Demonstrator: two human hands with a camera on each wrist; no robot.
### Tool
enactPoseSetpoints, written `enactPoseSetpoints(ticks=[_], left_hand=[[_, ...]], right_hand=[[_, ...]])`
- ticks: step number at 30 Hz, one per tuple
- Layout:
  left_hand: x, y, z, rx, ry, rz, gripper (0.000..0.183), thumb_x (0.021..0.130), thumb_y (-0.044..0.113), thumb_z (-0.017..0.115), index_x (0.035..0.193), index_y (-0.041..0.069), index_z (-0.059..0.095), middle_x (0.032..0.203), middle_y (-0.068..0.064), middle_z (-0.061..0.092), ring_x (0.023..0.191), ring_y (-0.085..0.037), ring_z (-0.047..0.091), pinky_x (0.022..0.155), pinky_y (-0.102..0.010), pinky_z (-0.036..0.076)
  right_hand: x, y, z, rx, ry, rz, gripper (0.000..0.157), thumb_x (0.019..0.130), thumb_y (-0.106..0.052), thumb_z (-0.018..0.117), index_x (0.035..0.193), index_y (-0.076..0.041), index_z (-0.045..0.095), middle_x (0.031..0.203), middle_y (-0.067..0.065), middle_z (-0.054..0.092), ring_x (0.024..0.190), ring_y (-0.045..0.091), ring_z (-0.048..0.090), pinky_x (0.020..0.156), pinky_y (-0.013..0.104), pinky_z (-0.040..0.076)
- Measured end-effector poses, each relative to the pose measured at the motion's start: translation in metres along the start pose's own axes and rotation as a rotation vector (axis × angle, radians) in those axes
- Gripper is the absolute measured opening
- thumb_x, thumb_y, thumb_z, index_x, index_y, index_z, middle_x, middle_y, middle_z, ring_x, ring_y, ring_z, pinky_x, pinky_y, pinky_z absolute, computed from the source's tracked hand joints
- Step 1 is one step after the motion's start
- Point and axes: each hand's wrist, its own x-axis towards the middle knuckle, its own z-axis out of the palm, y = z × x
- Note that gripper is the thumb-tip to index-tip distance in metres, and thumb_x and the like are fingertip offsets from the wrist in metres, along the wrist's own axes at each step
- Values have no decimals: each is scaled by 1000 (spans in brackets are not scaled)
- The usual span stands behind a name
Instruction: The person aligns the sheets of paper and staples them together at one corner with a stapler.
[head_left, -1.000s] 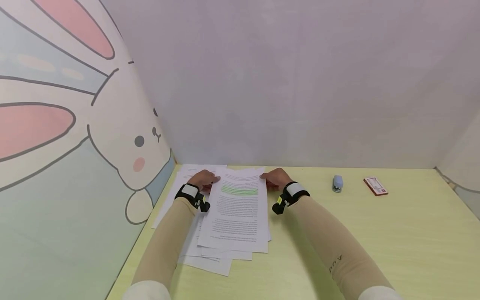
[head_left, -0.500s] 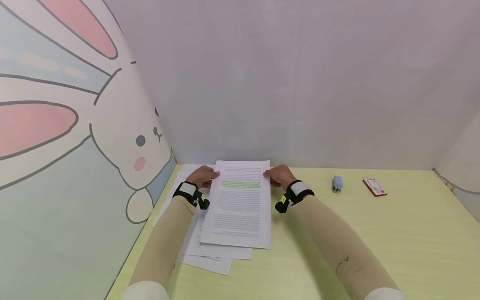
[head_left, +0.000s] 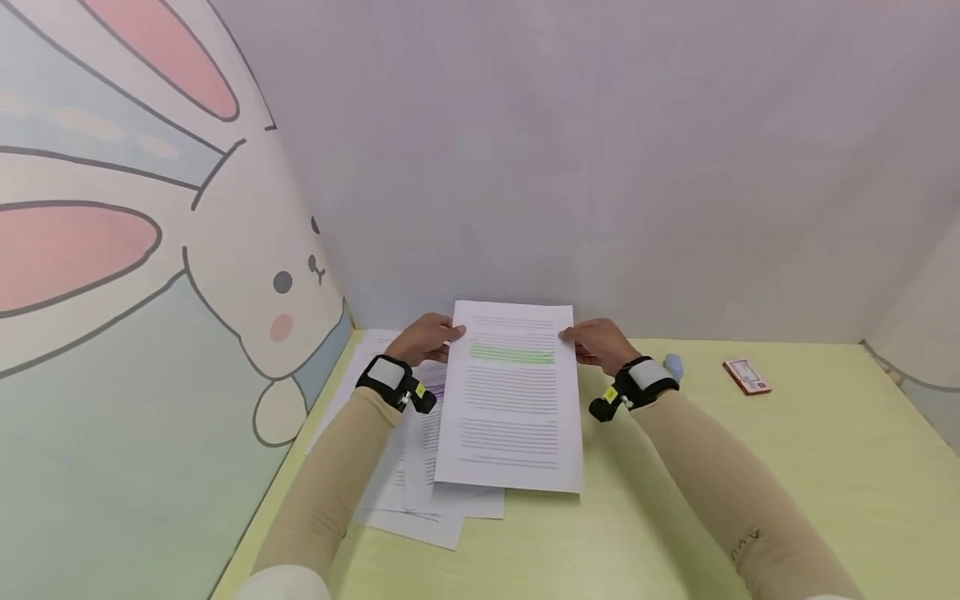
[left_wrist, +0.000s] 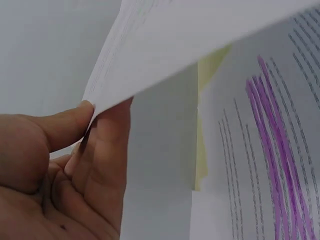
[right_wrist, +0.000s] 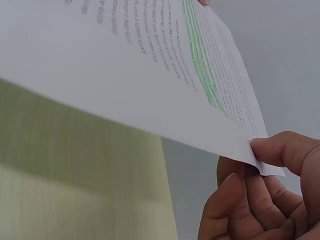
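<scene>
A printed sheet of paper (head_left: 510, 425) with a band of green highlighting is held up above the table. My left hand (head_left: 427, 337) pinches its left edge near the top, thumb in front and fingers behind. On the opposite edge my right hand (head_left: 600, 343) pinches it the same way, which shows closely in the right wrist view, where the sheet (right_wrist: 125, 100) slants toward the thumb. Beneath it on the table lie several loose printed papers (head_left: 382, 475), partly covered. One of these, a page with purple highlighting (left_wrist: 280, 150), shows past the lifted sheet in the left wrist view.
A light blue stapler (head_left: 673, 365) sits behind my right wrist, partly hidden by it. Farther right lies a small red and white box (head_left: 746, 377). The yellow table (head_left: 810, 467) meets a pale back wall (head_left: 600, 167) and a rabbit-patterned left wall (head_left: 225, 275).
Both hands have lifted the green-highlighted sheet up and moved it to the right, off part of the papers below. Purple highlighting has come into sight underneath, and my right wrist now overlaps the stapler.
</scene>
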Motion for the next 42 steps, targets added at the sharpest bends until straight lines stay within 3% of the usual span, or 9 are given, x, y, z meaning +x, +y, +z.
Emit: enactPoseSetpoints(ticks=[8,16,23,27,35,42], left_hand=[[-3,24,25,-22,-74,99,26,106,20,57,111,-5,62,99,-17,71,74,-19,71,68,-31,60],[-3,33,45,-13,-105,109,26,105,21,60,109,-4,64,94,-15,71,69,-19,69,68,-33,61],[-2,28,61,7,-124,126,23,102,21,65,102,-2,69,91,-13,71,66,-17,68,69,-33,61],[1,24,74,7,-140,131,22,101,20,66,102,-2,71,91,-12,72,65,-17,68,64,-30,60],[6,7,105,75,-157,137,23,99,19,69,85,1,72,78,-10,70,79,-35,74,72,-43,61],[7,-4,127,185,-125,133,25,97,19,71,78,3,73,71,-8,72,67,-26,73,67,-41,61]], right_hand=[[-23,0,-39,-48,33,-22,38,102,-22,62,126,7,62,105,11,71,88,21,65,84,35,54],[-42,1,-63,-111,42,-41,41,103,-24,61,128,9,60,108,13,71,88,21,68,82,34,56],[-53,13,-77,-166,44,-58,40,103,-23,62,123,11,62,100,13,71,80,23,63,71,32,52],[-59,26,-85,-183,52,-38,40,102,-24,62,123,11,63,100,11,72,80,22,64,72,32,54],[-72,51,-94,-216,66,-20,35,102,-23,63,113,10,64,99,11,72,82,18,66,73,31,57],[-77,71,-94,-286,111,63,31,100,-22,64,109,8,65,94,9,68,77,18,61,68,29,54]])
